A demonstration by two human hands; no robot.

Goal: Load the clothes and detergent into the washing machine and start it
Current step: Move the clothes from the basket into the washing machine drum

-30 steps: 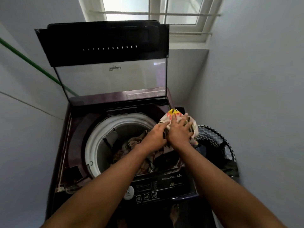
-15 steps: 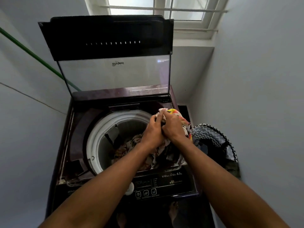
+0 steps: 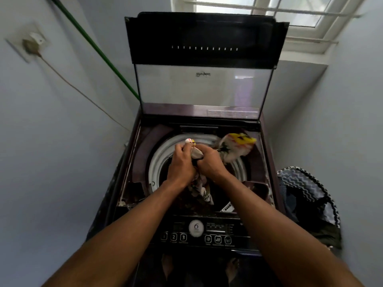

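Both hands, left hand [image 3: 181,162] and right hand [image 3: 210,164], are gripping a patterned garment [image 3: 236,146] above the washing machine [image 3: 132,162] drum, seemingly stretching toward the right-rear corner.

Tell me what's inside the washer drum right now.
Little shows: the drum is dark inside, and both the left hand and right hand grip a patterned garment over its mouth, hiding whatever lies below.

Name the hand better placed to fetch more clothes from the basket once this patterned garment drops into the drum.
Right. The right hand is nearer the zigzag-patterned laundry basket right of the washer; the left hand would reach across. Both grip the patterned garment.
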